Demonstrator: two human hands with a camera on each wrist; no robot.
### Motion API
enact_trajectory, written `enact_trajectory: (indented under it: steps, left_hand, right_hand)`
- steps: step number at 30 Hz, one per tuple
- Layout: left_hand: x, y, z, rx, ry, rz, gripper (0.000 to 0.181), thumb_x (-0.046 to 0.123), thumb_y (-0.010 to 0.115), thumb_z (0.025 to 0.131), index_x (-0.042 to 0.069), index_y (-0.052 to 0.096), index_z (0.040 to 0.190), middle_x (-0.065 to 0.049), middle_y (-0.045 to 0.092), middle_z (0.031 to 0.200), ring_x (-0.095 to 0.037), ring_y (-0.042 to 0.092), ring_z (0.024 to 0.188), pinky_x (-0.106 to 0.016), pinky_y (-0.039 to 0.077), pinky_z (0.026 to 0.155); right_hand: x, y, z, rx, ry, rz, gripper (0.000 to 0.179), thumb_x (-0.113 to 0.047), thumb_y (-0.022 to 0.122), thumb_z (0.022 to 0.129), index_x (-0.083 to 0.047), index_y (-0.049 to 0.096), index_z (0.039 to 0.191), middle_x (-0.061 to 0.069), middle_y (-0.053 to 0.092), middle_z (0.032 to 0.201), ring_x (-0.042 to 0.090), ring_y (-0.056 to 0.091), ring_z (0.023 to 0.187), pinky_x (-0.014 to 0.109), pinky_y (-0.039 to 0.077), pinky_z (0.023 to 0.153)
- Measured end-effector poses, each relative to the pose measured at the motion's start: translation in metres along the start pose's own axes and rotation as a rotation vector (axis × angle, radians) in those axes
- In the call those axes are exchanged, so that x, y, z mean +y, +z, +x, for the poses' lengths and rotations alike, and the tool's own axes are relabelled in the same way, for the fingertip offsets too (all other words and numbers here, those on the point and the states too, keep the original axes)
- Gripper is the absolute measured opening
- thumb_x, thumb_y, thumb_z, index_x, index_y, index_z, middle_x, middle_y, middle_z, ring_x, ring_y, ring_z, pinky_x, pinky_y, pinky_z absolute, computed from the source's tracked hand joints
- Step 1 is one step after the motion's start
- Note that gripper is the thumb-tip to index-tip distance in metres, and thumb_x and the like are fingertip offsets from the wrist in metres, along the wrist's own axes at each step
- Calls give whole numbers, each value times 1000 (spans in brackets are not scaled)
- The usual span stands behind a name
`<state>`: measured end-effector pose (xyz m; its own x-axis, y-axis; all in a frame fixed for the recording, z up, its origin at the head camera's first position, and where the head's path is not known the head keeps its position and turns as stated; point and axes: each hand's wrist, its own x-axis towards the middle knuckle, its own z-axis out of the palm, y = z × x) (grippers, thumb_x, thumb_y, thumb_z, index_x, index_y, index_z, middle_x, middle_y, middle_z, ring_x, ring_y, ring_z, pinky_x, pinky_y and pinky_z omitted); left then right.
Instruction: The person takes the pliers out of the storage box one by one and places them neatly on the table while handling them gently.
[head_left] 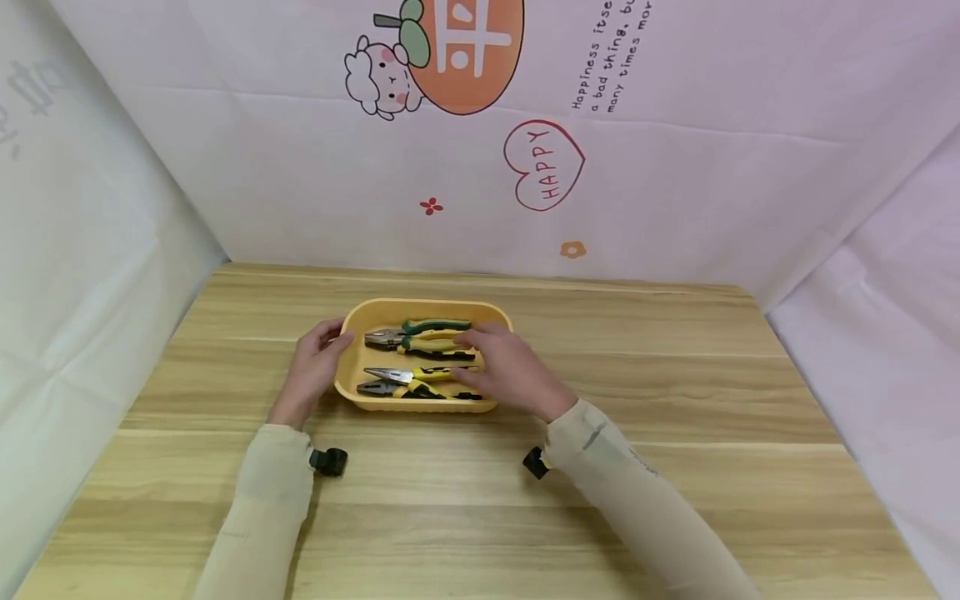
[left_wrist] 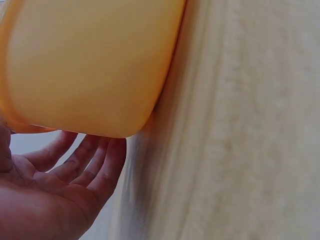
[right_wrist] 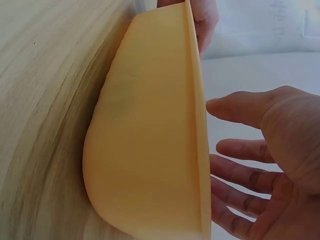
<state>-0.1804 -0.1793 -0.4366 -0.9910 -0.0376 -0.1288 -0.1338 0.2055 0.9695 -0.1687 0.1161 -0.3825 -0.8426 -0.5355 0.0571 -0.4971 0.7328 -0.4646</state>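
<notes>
A yellow plastic basket [head_left: 427,405] sits on the table with several pliers lying side by side in it. Toward the back are green-handled pliers [head_left: 438,325]; nearer the front lie long-nose pliers [head_left: 390,375] and combination pliers [head_left: 378,388], both with yellow-and-black handles. At the basket's left end my left hand [head_left: 309,367] holds the rim, thumb over the edge, the other fingers against the outer wall in the left wrist view. My right hand [head_left: 513,367] reaches over the right end, above the handles. Its fingers [right_wrist: 245,175] are spread and loosely bent, their tips partly behind the rim.
The wood-grain table [head_left: 637,500] extends to both sides and in front of the basket. A white printed cloth [head_left: 675,192] hangs along the back edge, with more white cloth at both sides. Each sleeve bears a small black wrist camera [head_left: 330,462].
</notes>
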Motion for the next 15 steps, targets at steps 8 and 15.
enact_trajectory:
  steps: [8, 15]
  left_hand:
    - [-3, -1, 0, -3, 4, -47, 49, 21, 50, 109, -4, 42, 150, -23, 46, 148, -34, 51, 127, -25, 52, 95]
    - [-4, -3, -3, -22, 7, -76, 50, 23, 51, 109, -4, 42, 150, -23, 46, 147, -33, 51, 126, -24, 52, 94]
  right_hand:
    - [-5, 8, 11, -79, -17, -60, 55, -39, 78, 91, -8, 65, 134, 8, 64, 128, 23, 59, 112, 38, 53, 92]
    - [-9, 16, 21, -141, -4, -124, 63, -47, 79, 87, -9, 65, 135, 9, 63, 135, 29, 56, 123, 44, 46, 105]
